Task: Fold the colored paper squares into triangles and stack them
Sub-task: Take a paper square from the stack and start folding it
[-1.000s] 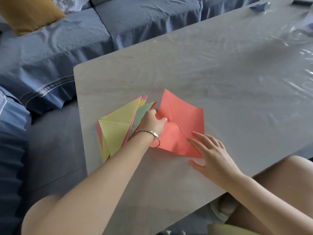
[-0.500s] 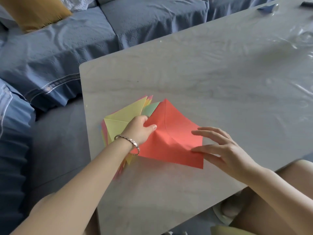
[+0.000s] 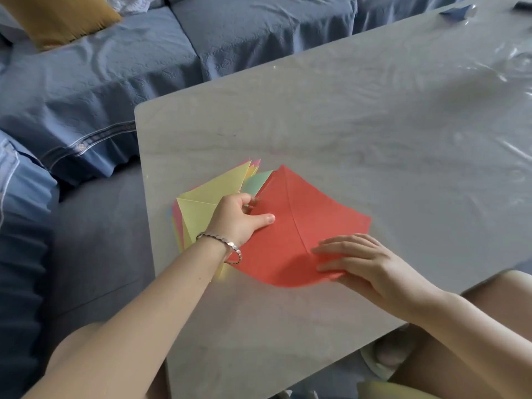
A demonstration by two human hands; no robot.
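A red paper square with a diagonal crease lies on the pale table, its near edge curling up. My left hand, with a bracelet on the wrist, pinches the red paper's left corner, thumb on top. My right hand holds the near right corner, fingers stretched over it and thumb underneath. To the left lies a stack of folded triangles, yellow on top, with pink and green edges showing; my left hand partly covers it.
A blue sofa with a mustard cushion runs behind and left of the table. Clear plastic film and a small blue object lie at the far right. My knees are below the table's near edge.
The red paper has shifted nearer and to the right, off the stack. My right hand went from resting flat on the paper to gripping its near corner. My left hand kept its hold.
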